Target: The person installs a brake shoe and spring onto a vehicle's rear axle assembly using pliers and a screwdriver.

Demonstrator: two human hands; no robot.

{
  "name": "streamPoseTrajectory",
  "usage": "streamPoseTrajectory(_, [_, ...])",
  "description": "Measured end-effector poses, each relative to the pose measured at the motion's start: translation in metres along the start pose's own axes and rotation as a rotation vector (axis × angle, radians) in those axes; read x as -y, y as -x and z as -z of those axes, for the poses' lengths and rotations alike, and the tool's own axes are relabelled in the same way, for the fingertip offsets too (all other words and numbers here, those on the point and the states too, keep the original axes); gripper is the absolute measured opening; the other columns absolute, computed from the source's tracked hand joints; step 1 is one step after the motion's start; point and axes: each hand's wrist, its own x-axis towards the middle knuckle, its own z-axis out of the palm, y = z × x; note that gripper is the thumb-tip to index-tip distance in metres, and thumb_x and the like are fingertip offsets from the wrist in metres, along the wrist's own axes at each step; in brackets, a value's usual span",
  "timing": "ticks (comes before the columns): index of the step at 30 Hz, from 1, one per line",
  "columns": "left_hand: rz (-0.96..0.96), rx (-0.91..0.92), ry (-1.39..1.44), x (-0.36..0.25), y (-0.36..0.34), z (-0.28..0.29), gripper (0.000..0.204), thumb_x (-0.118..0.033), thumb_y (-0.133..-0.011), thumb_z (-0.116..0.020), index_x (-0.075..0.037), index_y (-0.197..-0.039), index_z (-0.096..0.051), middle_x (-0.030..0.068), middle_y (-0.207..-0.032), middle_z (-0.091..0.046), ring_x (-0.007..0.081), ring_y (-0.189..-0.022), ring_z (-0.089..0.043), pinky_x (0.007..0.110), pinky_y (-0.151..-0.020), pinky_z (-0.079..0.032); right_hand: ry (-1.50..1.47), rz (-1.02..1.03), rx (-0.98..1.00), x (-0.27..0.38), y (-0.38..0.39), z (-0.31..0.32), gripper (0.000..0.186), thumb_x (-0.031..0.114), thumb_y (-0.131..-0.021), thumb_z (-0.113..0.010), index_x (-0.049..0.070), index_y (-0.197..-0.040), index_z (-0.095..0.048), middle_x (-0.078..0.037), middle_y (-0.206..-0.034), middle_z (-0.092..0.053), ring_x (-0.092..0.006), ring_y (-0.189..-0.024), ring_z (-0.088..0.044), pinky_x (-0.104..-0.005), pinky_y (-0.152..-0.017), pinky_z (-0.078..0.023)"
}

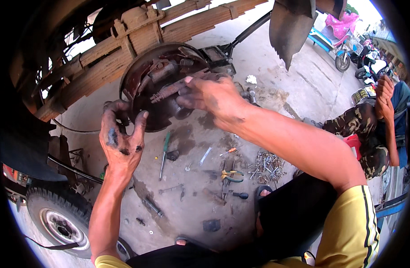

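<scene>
A round drum brake assembly (pixel 162 71), dark and grimy, sits before me with coil springs and curved shoes showing inside it. My right hand (pixel 214 94) reaches across its face, closed on a rusty, ridged rod-shaped part (pixel 169 90) that lies slantwise over the assembly. Whether that part is loose or joined to the brake, I cannot tell. At the assembly's lower left edge is my left hand (pixel 121 134), thumb and fingers apart in a C shape. Its fingertips are partly hidden near the rim. Black grease marks both hands.
Rusty leaf springs (pixel 178 29) run overhead. On the concrete lie a green-handled screwdriver (pixel 165 154), pliers (pixel 232 175), a heap of bolts (pixel 266 167) and other tools. A wheel (pixel 60 223) stands at the lower left; a person in camouflage trousers (pixel 354 121) sits at the right.
</scene>
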Motion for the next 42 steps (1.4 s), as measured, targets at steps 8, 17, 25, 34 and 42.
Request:
streamPoseTrajectory(8, [-0.067,0.030,-0.112,0.019,0.002,-0.004,0.047,-0.013,-0.085,-0.079,0.000,-0.120,-0.052,0.0142,-0.114,-0.057,0.0281,-0.099,-0.057,0.037,-0.083,-0.047,0.007,0.018,0.117,-0.015,-0.015,0.004,0.015,0.007,-0.097,-0.063,-0.007,-0.103,-0.063,-0.016,-0.096,-0.070,-0.0234,-0.076,-0.071,-0.0307,-0.065,-0.061])
streamPoseTrajectory(17, [-0.452,-0.076,-0.247,0.026,0.001,-0.005,0.051,-0.004,-0.078,-0.082,0.000,-0.121,-0.055,0.0198,-0.118,-0.054,0.0358,-0.109,-0.056,0.043,-0.091,-0.047,0.019,-0.026,0.152,-0.012,-0.011,0.008,0.016,0.011,-0.099,-0.062,-0.004,-0.106,-0.062,-0.014,-0.091,-0.072,-0.0210,-0.072,-0.068,-0.0309,-0.061,-0.055])
streamPoseTrajectory(25, [-0.718,0.040,-0.395,0.013,-0.006,0.004,0.037,0.003,-0.071,-0.079,-0.002,-0.104,-0.065,0.0132,-0.098,-0.064,0.0331,-0.088,-0.059,0.041,-0.074,-0.048,0.045,-0.111,0.248,-0.007,-0.016,0.019,0.011,0.011,-0.097,-0.066,0.000,-0.093,-0.067,-0.010,-0.080,-0.070,-0.0164,-0.061,-0.064,-0.0282,-0.052,-0.052])
streamPoseTrajectory(34, [-0.627,0.093,-0.293,-0.001,-0.003,0.009,0.032,0.005,-0.070,-0.078,-0.001,-0.098,-0.063,0.0149,-0.095,-0.066,0.0356,-0.086,-0.062,0.044,-0.075,-0.050,0.011,-0.115,0.282,-0.013,-0.034,0.016,0.010,0.005,-0.092,-0.068,0.000,-0.084,-0.067,-0.007,-0.070,-0.065,-0.0156,-0.053,-0.061,-0.0278,-0.042,-0.048])
streamPoseTrajectory(42, [-0.707,0.077,-0.432,-0.003,0.000,0.011,0.024,0.006,-0.072,-0.077,-0.001,-0.091,-0.065,0.0128,-0.089,-0.064,0.0350,-0.082,-0.061,0.044,-0.072,-0.050,0.256,-0.034,0.301,-0.012,-0.038,0.015,0.013,0.016,-0.091,-0.075,0.007,-0.083,-0.069,-0.001,-0.069,-0.064,-0.0097,-0.053,-0.052,-0.0265,-0.046,-0.036])
